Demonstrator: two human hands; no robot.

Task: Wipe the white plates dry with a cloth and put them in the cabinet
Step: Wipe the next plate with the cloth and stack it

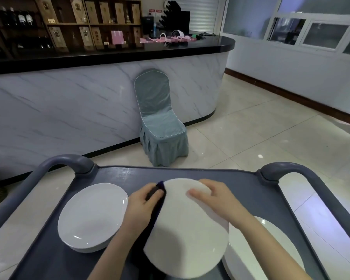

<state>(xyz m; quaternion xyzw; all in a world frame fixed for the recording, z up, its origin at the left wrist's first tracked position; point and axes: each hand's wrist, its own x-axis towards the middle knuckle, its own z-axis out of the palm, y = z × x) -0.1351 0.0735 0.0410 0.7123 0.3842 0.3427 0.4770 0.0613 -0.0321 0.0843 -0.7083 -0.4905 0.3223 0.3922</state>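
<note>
- A grey cart top (129, 174) carries all the plates. It has a round handle at the far left corner (69, 160) and one at the far right corner (291, 166).
- One white plate (188, 235) is held up over the middle of the cart top, near the front edge. It is tilted, and its flat face looks up at the camera.
- The left hand (141, 205) is at the left rim of this plate. Its fingers are curled and pinch a dark purple cloth (160, 189) against that rim.
- The cloth hangs down along the left side of the plate, under the hand.
- The right hand (214, 197) holds the far rim of the plate. Its thumb lies flat on the plate's face. The other fingers are close together and bend over the rim to the back.
- A stack of plates (91, 213) sits on the left side of the cart top, just beside the left arm.
- More plates (257, 249) sit at the front right corner, partly hidden by the held plate and the right arm.
- Behind the cart, a chair with a blue-grey cover (160, 122) stands on the shiny tile floor (261, 138).
- The chair's back is against a long white counter with a black top (69, 108).
- Wooden shelves with boxes and bottles (79, 21) are behind the counter.
</note>
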